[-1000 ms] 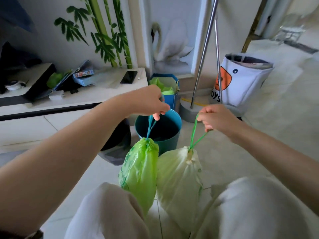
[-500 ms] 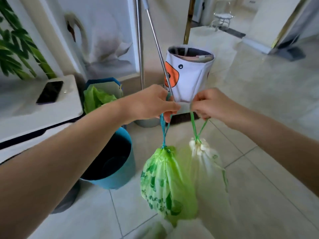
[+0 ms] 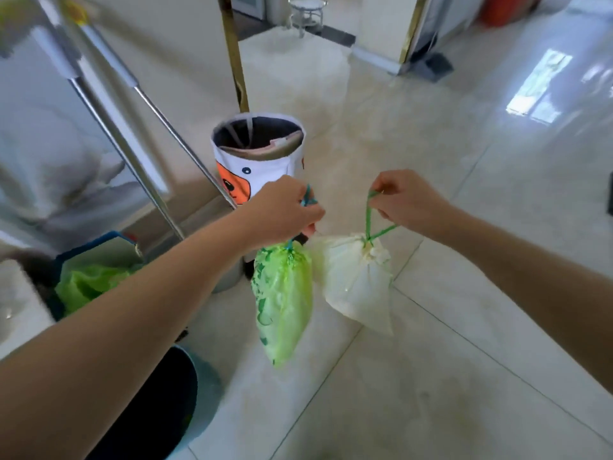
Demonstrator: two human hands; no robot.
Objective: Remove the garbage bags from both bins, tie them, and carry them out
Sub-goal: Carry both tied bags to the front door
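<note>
My left hand (image 3: 282, 210) grips the teal drawstring of a bright green garbage bag (image 3: 283, 300), which hangs closed below it. The green drawstring of a pale whitish garbage bag (image 3: 356, 287) is pinched in my right hand (image 3: 406, 200); that bag hangs tied just right of the green one, touching it. Both bags are off the floor. The teal bin (image 3: 202, 390) stands with a dark interior at the bottom left, partly hidden by my left forearm.
A white fabric basket (image 3: 262, 157) with an orange print stands ahead of my hands. Two metal poles (image 3: 139, 127) lean at the left. A blue box holding green plastic (image 3: 96, 273) sits left. Glossy tiled floor (image 3: 464, 327) stretches right toward a doorway (image 3: 298, 38).
The view has swung right and away from the bins toward the open floor and doorway. Both bags stay held and have swung along, now higher and farther from the teal bin.
</note>
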